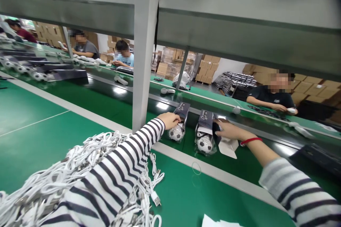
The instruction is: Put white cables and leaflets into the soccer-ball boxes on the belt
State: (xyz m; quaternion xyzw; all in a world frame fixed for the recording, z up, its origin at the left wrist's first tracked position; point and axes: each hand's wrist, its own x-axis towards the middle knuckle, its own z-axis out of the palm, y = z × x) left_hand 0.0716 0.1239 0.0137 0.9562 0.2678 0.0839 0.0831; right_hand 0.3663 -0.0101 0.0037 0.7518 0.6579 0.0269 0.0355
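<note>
My left hand reaches over the pale lip onto the green belt, its fingers curled at the open end of a dark printed box. From that box sticks out a plastic-wrapped white and black football-patterned ball. Beside it lies a second dark box with another wrapped football-patterned ball at its mouth. My right hand, with a red cord on the wrist, grips a third box whose white flap hangs open. My fingers hide most of that box.
White USB cables are heaped on the green table at the left. A grey post and overhead shelf stand before me. More boxes lie up the belt, a dark box at right. Co-workers sit opposite.
</note>
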